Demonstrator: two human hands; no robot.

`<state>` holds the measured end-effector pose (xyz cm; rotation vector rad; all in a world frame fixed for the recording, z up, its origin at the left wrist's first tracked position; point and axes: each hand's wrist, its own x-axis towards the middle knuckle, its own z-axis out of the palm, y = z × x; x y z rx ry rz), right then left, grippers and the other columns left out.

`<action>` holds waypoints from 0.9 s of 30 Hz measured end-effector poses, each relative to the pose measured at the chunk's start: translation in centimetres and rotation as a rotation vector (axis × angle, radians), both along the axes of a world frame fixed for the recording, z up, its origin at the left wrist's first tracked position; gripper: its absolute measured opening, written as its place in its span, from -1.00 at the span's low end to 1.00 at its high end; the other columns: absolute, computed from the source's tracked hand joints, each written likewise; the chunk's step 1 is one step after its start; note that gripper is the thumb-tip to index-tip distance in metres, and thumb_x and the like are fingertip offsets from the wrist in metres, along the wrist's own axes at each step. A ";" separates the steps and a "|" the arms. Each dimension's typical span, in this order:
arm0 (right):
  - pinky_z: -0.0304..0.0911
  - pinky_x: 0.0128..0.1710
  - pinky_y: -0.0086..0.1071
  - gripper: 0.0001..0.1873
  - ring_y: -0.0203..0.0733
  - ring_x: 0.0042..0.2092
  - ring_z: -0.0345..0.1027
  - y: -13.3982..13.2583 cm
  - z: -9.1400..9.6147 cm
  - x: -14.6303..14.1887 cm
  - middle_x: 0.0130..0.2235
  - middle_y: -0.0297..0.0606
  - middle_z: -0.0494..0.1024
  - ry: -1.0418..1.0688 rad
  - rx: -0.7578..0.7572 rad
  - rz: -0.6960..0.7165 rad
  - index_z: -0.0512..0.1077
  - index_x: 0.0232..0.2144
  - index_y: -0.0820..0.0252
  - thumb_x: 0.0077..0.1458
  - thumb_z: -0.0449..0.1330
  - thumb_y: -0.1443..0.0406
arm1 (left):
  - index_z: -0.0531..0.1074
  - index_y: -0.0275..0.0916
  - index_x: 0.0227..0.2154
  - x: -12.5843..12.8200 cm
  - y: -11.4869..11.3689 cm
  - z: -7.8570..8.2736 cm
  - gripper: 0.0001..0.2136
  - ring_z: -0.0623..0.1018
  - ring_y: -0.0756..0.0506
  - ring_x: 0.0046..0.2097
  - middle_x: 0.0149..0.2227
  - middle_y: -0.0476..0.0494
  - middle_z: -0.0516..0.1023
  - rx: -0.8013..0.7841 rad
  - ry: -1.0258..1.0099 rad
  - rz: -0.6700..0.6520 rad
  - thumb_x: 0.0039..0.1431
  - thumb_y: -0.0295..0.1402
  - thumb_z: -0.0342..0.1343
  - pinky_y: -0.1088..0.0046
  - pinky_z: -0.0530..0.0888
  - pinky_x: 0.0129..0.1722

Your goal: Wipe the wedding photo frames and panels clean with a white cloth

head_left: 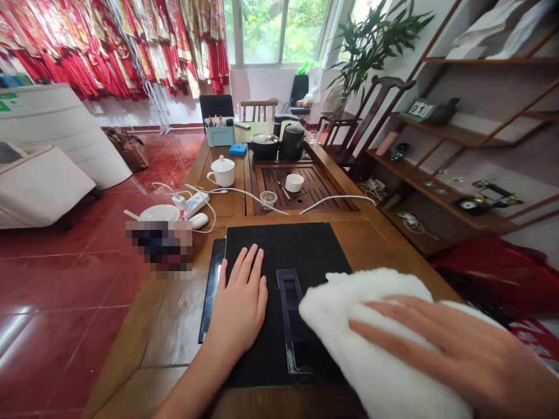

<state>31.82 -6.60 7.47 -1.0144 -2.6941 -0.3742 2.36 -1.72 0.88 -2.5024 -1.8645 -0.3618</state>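
Observation:
My left hand [242,297] lies flat with fingers spread on a black flat board [314,247]. A dark rectangular strip with a recessed slot [289,317] runs down the middle of this board. From under its left side shows the edge of a glossy dark panel [212,291]. In my right hand [471,343] is a fluffy white cloth [362,314], bunched under the fingers over the board's right side. The cloth covers that part of the board, and the right hand is slightly blurred.
Beyond the board, a white cable [244,192] crosses the wooden table [170,317]. A lidded white cup [222,171], a power strip [197,203] and a white mouse [200,220] sit at the left. A tea tray [323,186] bears a small white bowl [294,183]. Shelves [463,139] stand right.

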 end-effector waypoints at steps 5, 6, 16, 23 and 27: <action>0.32 -0.05 -0.07 -0.47 0.10 0.04 0.38 6.7 0.9 -1.7 0.10 -0.12 0.45 0.117 0.065 -0.082 0.35 0.15 0.00 0.10 0.11 0.32 | 0.03 -0.24 0.33 0.0 0.0 0.0 -0.53 0.05 -0.16 0.38 0.38 -0.04 0.02 -0.002 -0.009 -0.003 0.39 -0.38 -0.24 -0.05 0.14 0.29; 0.31 -0.02 -0.06 -0.49 0.11 0.05 0.37 8.2 0.7 -2.1 0.10 -0.09 0.45 0.105 0.075 -0.081 0.36 0.14 0.05 0.10 0.14 0.31 | 0.03 -0.24 0.33 0.0 0.1 0.0 -0.53 0.05 -0.16 0.38 0.38 -0.04 0.02 -0.001 -0.009 -0.002 0.39 -0.38 -0.24 -0.05 0.14 0.29; 0.24 -0.11 -0.15 -0.42 0.05 0.00 0.33 12.3 -1.7 -5.0 0.05 -0.15 0.47 -0.026 -0.042 -0.150 0.38 0.10 0.02 -0.02 0.16 0.42 | 0.06 -0.24 0.32 0.1 -0.1 0.2 -0.53 0.07 -0.17 0.37 0.37 -0.08 0.05 0.014 0.017 0.009 0.38 -0.40 -0.23 -0.04 0.17 0.28; 0.22 -0.15 -0.17 -0.46 0.05 -0.03 0.34 9.1 -1.7 -4.4 0.01 -0.11 0.49 -0.027 -0.034 -0.147 0.41 0.05 0.06 -0.03 0.15 0.43 | 0.09 -0.18 0.31 -0.1 0.0 0.3 -0.54 0.12 -0.14 0.36 0.36 -0.05 0.08 0.018 0.015 -0.025 0.39 -0.41 -0.23 -0.01 0.18 0.28; 0.23 -0.18 -0.15 -0.46 0.07 -0.06 0.35 6.9 -1.6 -4.4 0.00 -0.12 0.49 -0.032 -0.034 -0.127 0.42 0.02 0.04 -0.06 0.14 0.45 | 0.09 -0.18 0.31 0.0 0.0 0.5 -0.54 0.12 -0.14 0.36 0.36 -0.05 0.08 0.001 0.015 -0.017 0.39 -0.41 -0.24 0.00 0.17 0.28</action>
